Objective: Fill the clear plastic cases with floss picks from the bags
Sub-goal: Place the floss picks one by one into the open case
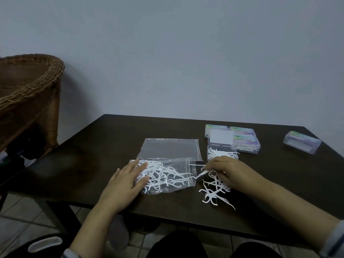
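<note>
Dark bench [93,164]: left half bare, near edge just under both wrists. Left hand [128,180] lies flat, fingers straight, pressing the clear bag [167,175] of white floss picks. Right hand [226,171] pinches one pick beside the loose picks [214,192]. Open case [221,152], partly filled, sits just beyond; an empty bag [169,148] lies behind.

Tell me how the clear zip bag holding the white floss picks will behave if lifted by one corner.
The clear zip bag of white floss picks looks thin and wrinkled, so it would probably sag. Its mouth appears open toward the right hand, so picks may spill.
</note>
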